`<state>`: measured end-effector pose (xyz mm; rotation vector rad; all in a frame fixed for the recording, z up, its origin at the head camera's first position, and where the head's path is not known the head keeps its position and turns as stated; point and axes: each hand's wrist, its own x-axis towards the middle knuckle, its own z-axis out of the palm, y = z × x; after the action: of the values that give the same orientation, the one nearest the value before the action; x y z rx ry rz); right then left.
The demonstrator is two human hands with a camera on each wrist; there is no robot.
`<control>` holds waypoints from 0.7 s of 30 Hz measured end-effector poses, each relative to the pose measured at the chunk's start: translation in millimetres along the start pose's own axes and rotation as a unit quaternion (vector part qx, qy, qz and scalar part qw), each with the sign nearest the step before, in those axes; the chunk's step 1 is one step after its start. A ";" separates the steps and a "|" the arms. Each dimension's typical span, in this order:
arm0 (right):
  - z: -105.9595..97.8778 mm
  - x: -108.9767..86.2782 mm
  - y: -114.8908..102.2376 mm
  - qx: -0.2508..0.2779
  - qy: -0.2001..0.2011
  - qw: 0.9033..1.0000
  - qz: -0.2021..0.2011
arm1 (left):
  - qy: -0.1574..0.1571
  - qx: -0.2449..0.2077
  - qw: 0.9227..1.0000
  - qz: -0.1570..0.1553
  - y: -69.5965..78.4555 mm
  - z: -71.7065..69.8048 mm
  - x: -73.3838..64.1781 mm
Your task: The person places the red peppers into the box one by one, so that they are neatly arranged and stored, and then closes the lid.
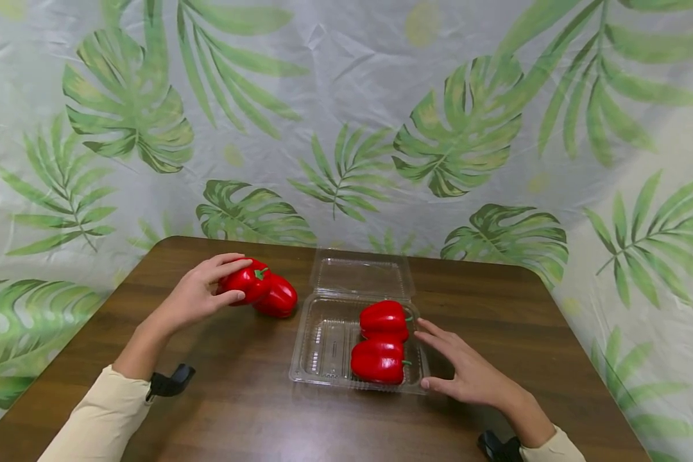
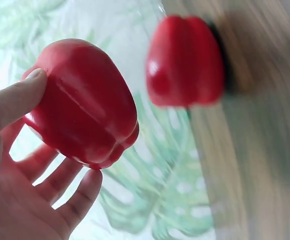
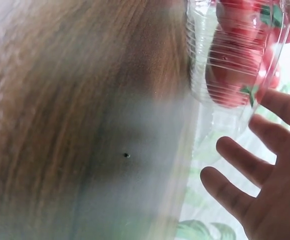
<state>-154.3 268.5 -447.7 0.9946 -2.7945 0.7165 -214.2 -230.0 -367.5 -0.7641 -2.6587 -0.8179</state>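
My left hand [image 1: 199,290] grips a red bell pepper [image 2: 82,105] between thumb and fingers, lifted off the table at the left. A second red bell pepper [image 1: 276,297] lies on the table just beyond it. In the middle stands a clear plastic clamshell box [image 1: 323,346], its lid [image 1: 362,274] folded back. Two more red bell peppers, one [image 1: 384,319] behind the other [image 1: 378,361], lie on their sides in the box's right half, green stems to the right. My right hand [image 1: 468,362] spreads its fingers at the box's right edge; whether they touch the rim, I cannot tell.
A brown wooden table [image 1: 237,410] carries everything, its back edge close to a hanging cloth [image 1: 358,96] with green leaf print. Each wrist wears a black camera mount, one on the left [image 1: 172,381] and one on the right [image 1: 499,446].
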 end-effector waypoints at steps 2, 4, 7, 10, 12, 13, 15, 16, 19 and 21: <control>0.1 0.1 -0.1 0.001 0.000 1.000 0.000 | 0.002 -0.007 1.000 0.017 9.5 3.1 3.0; 0.2 0.3 -0.3 0.002 0.000 1.000 0.001 | -0.001 -0.009 0.999 0.033 20.2 6.5 6.8; 0.2 0.4 -1.1 0.004 -0.003 1.000 0.002 | -0.012 -0.015 0.998 0.052 36.3 11.1 11.5; -0.1 0.6 -2.7 0.006 -0.004 1.000 0.003 | -0.021 -0.024 0.997 0.070 48.7 14.9 13.7; -0.2 0.9 -3.3 0.007 -0.006 1.000 0.005 | -0.023 -0.033 0.996 0.081 54.6 17.3 14.2; -0.2 1.1 -3.4 0.007 -0.007 1.000 0.006 | -0.024 -0.036 0.995 0.090 56.9 18.6 14.4; -0.4 1.5 -3.4 0.006 -0.009 1.000 0.007 | -0.022 -0.033 0.994 0.104 60.5 21.2 14.8; -0.5 1.6 -3.3 0.007 -0.010 1.000 0.009 | -0.021 -0.029 0.993 0.112 62.3 22.5 15.2; -1.3 1.8 -3.2 0.009 -0.011 1.000 0.012 | -0.019 -0.017 0.991 0.133 67.6 25.5 16.3; -1.9 1.5 -3.2 0.012 -0.011 1.000 0.013 | -0.016 -0.008 0.990 0.143 70.0 27.9 16.9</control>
<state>-153.7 266.3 -444.4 0.9782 -2.8290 0.7476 -192.0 -157.6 -352.4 -1.1393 -2.4896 -0.7557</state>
